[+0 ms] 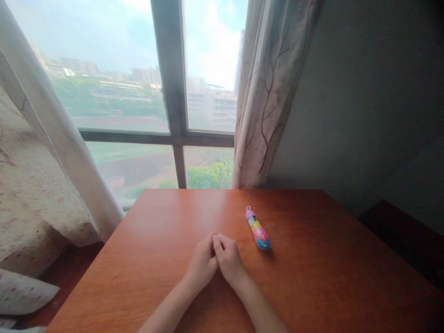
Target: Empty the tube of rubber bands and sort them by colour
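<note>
My left hand (203, 260) and my right hand (228, 259) rest against each other on the wooden table (166, 217), just left of its middle. Both are closed, fingers curled in and thumbs side by side, and no object shows in them. The undersides of the fingers are hidden. To the right of my right hand, not touching it, lies a clear plastic tube (257, 229) with a lilac cap and a small loop at its far end. Bands of small coloured pieces fill it: dark, white, yellow, pink, and blue at the near end.
A window (175, 134) with a dark frame stands behind the table's far edge. Patterned curtains hang at its left (52, 138) and right (267, 92). Past the table's right side is a grey wall (350, 106) with a dark piece of furniture (398, 231) below.
</note>
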Available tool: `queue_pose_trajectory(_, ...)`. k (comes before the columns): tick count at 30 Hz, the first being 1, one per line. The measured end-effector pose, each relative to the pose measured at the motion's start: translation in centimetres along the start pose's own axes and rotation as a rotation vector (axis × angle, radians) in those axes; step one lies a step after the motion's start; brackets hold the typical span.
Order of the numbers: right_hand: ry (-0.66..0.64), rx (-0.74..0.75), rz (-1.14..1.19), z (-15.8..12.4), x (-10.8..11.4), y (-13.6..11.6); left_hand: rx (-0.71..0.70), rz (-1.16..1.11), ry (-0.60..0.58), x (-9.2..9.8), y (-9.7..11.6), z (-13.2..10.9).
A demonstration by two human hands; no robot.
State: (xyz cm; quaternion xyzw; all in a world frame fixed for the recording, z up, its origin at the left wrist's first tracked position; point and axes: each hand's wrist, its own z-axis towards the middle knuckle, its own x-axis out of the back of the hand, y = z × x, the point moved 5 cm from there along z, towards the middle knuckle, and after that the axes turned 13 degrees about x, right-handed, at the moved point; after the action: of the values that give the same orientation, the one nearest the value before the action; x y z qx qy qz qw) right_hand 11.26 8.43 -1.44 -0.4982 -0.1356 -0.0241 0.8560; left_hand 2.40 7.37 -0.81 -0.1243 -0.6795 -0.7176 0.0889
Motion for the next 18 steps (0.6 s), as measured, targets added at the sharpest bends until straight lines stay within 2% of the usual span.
queue_pose_trajectory(18, -0.004, -0.003, -0.020, 0.01, 0.12, -0.35, 0.016, -0.016, -0.002, -0.02, -0.05, -0.02)
